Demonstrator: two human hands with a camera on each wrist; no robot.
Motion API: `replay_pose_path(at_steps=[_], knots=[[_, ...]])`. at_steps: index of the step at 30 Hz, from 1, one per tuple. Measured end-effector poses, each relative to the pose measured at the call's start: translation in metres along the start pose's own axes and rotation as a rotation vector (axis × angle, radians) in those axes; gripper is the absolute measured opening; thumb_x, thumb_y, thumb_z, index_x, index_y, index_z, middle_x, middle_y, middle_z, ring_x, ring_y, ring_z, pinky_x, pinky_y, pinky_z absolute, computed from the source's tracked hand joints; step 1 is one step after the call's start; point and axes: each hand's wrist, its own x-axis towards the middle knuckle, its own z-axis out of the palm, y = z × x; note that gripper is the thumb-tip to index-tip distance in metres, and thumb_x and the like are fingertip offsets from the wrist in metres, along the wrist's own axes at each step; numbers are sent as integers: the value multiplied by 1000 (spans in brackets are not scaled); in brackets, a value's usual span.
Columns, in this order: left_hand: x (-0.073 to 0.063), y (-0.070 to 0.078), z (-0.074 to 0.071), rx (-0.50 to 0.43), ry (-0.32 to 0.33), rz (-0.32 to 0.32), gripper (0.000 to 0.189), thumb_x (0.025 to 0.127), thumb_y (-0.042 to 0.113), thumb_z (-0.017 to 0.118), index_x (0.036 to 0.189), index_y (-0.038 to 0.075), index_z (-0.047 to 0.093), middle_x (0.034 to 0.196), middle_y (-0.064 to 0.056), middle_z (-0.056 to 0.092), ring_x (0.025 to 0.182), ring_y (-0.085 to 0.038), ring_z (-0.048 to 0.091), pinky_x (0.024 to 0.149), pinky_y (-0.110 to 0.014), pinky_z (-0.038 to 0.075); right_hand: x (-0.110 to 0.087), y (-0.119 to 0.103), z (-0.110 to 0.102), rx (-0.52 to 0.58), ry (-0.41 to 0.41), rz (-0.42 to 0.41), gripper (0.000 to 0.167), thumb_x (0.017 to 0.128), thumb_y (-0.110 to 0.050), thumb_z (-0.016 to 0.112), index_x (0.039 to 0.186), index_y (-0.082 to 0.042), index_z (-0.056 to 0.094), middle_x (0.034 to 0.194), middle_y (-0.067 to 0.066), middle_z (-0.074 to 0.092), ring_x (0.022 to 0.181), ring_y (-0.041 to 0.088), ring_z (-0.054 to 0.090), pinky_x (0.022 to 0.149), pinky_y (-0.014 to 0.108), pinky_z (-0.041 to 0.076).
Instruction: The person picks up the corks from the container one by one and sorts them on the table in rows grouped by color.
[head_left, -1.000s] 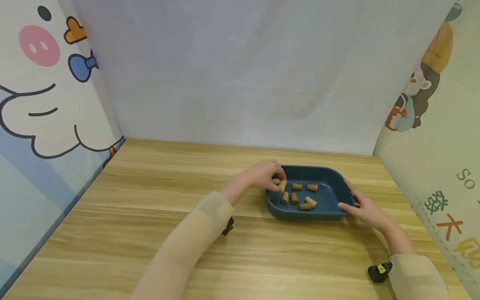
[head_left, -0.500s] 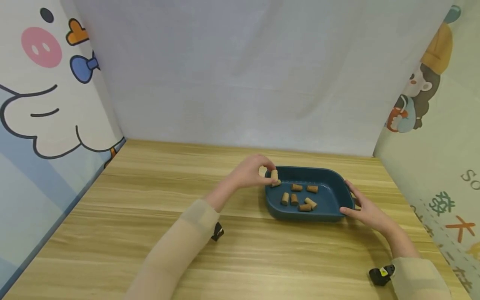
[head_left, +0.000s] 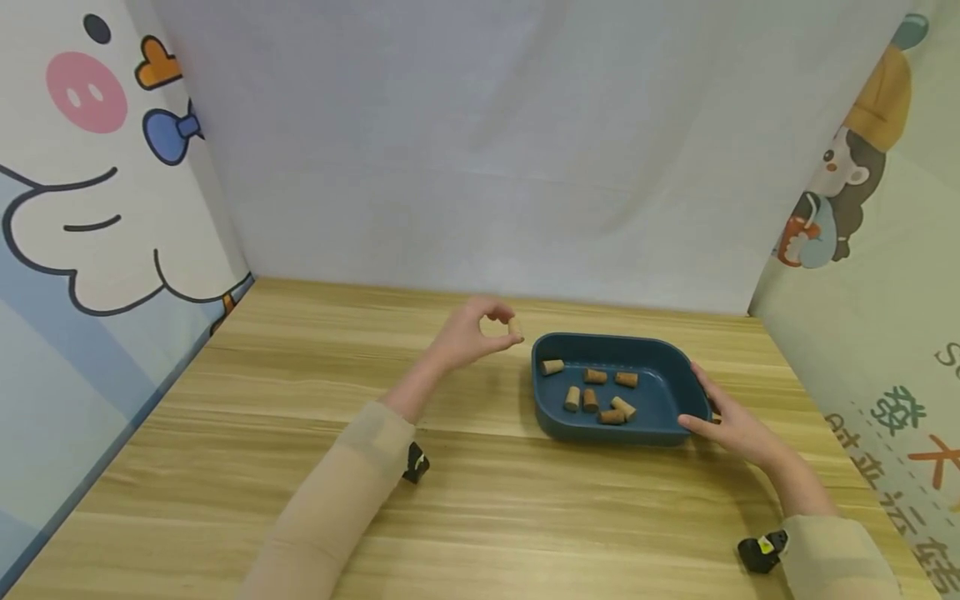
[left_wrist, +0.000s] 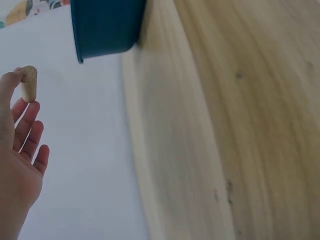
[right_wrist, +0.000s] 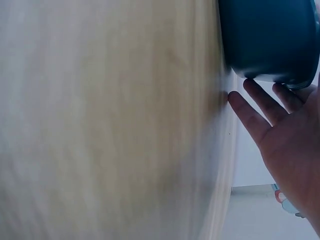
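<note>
Between the thumb and fingers of my left hand [head_left: 467,335] is a pale cork [head_left: 515,330], pinched in the air just left of the dish. In the left wrist view the cork [left_wrist: 29,84] stands nearly upright between thumb and fingertips, the other fingers loosely bent. A dark blue baking dish [head_left: 626,434] with rounded corners sits on the table. Inside it lie several light and brown corks [head_left: 596,377]. At the dish's right end rests my right hand [head_left: 735,423], thumb along the rim. Its straight, spread fingers touch the dish's end in the right wrist view.
The wooden tabletop [head_left: 480,517] runs back to a pale cloth backdrop [head_left: 480,167]. Printed cartoon panels stand at the left [head_left: 97,192] and right [head_left: 885,275]. A small black wrist camera [head_left: 762,552] sits by the right sleeve.
My left hand has lifted a cork from the dish's left end and carried it left, over the rim. A pale cork still lies there. The right hand has stayed at the dish.
</note>
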Motion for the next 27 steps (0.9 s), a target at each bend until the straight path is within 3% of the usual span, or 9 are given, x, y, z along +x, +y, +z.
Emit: replay_pose_path(at_steps=[4, 10, 18, 27], knots=[[-1, -13, 2, -27, 15, -65, 40, 82, 33, 74, 110, 6, 66, 102, -6, 65, 101, -30, 57, 90, -46, 47, 0, 1, 1, 4, 5, -9, 88, 95, -22, 58, 151, -8, -8, 152, 33, 3, 131, 57, 20, 97, 67, 31], [-1, -28, 6, 25, 17, -81, 38, 81, 29, 75, 108, 3, 66, 101, -9, 65, 99, -31, 58, 89, -43, 48, 2, 2, 2, -3, 8, -21, 88, 95, -22, 58, 151, -7, -8, 153, 31, 2, 132, 56, 19, 97, 67, 31], [5, -37, 12, 112, -58, -137, 37, 83, 29, 73, 110, 6, 65, 107, -7, 64, 101, -25, 56, 89, -36, 46, 0, 1, 1, 10, 0, -10, 88, 95, -23, 57, 151, -8, -9, 154, 30, -2, 134, 56, 15, 98, 68, 29], [5, -62, 11, 105, -137, -191, 36, 82, 28, 74, 110, 6, 66, 108, -8, 65, 103, -26, 57, 90, -37, 47, 0, 2, 1, 25, 4, -18, 89, 94, -19, 58, 151, -9, -9, 154, 29, -2, 134, 56, 14, 97, 69, 30]])
